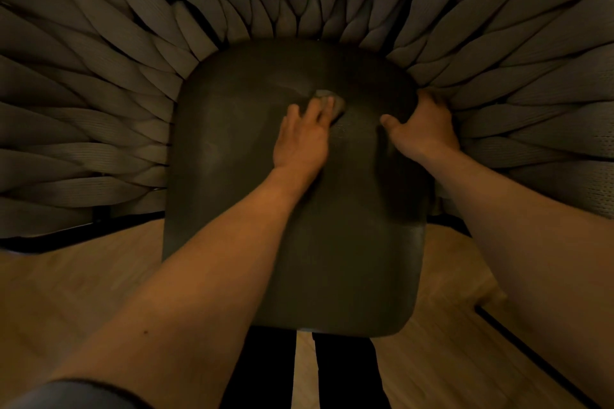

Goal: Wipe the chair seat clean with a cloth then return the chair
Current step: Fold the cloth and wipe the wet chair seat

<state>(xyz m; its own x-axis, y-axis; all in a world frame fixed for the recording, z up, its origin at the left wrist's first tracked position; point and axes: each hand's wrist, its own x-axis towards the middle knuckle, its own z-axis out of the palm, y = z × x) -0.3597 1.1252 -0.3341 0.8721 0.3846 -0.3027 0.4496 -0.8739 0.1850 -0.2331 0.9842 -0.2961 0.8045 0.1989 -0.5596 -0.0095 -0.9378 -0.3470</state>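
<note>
- I see the dark, smooth, rounded-rectangle chair seat (292, 209) filling the middle of the head view, its front edge toward 6 o'clock.
- My left hand (304, 136) lies flat on the seat just above centre, fingers straight and spread, pointing toward 12 o'clock.
- Under those fingertips sits a small, crumpled grey-green cloth (332, 101); the fingers press it against the seat, and only its far edge shows past them at about 1 o'clock from the hand.
- My right hand (422, 128) is at the seat's edge toward 3 o'clock, the thumb lying on the seat top and the fingers curled over the rim where seat meets the woven side, so it is gripping the seat edge.
- A fan of thick grey-brown woven straps (133, 43) forming the chair's back and sides wraps the seat from 9 o'clock through 12 to 3 o'clock.
- Light wooden plank floor (66, 292) shows at 7 and 5 o'clock, below the seat.
- Two dark trouser legs (345, 372) stand at 6 o'clock, just beneath the seat's front edge.
- A grey sleeve cuff (66, 395) shows at the lower-left corner.
</note>
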